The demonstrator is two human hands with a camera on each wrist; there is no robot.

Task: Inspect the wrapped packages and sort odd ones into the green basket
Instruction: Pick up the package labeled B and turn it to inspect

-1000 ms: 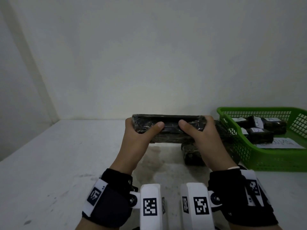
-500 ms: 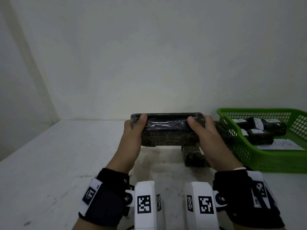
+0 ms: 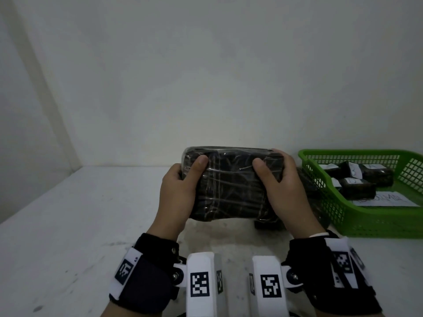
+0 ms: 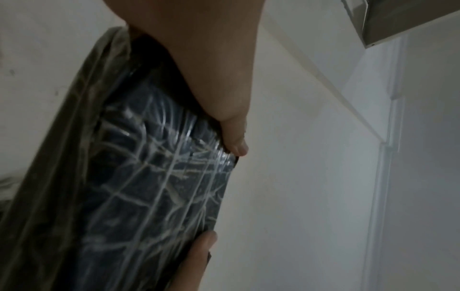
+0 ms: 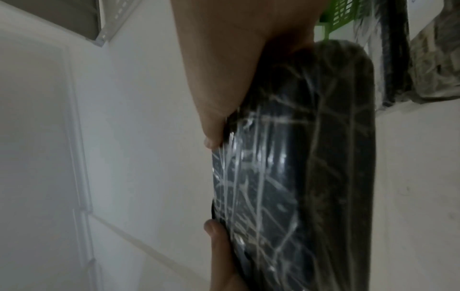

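Clearly both hands are clamped on one wrapped package [image 3: 231, 186], the left hand [image 3: 177, 195] on its left end and the right hand [image 3: 286, 191] on its right end. Each thumb lies across the near face while the fingers curl behind the far side, which the head view hides. From the left wrist the thumb [image 4: 234, 126] presses the film from above and a fingertip shows below it, so the package [image 4: 149, 187] is pinched through its thickness; the right wrist view shows the same on the other end of the package [image 5: 286, 177]. Held by the ends and lifted off the table [image 3: 68, 225], with the broad face tilted toward the head, the middle stays uncovered, probably so the wrapping and its criss-cross lines can be read.

Just beneath the right hand another dark package [image 3: 267, 223] lies on the table, and further dark wrapped shapes sit between that hand and the green basket [image 3: 366, 225]. The basket stands off to the right of the grip, already holding several labelled packages [image 3: 359, 187] and a sheet of paper [image 3: 386, 199]. The held one is likely still under inspection, not yet sorted.
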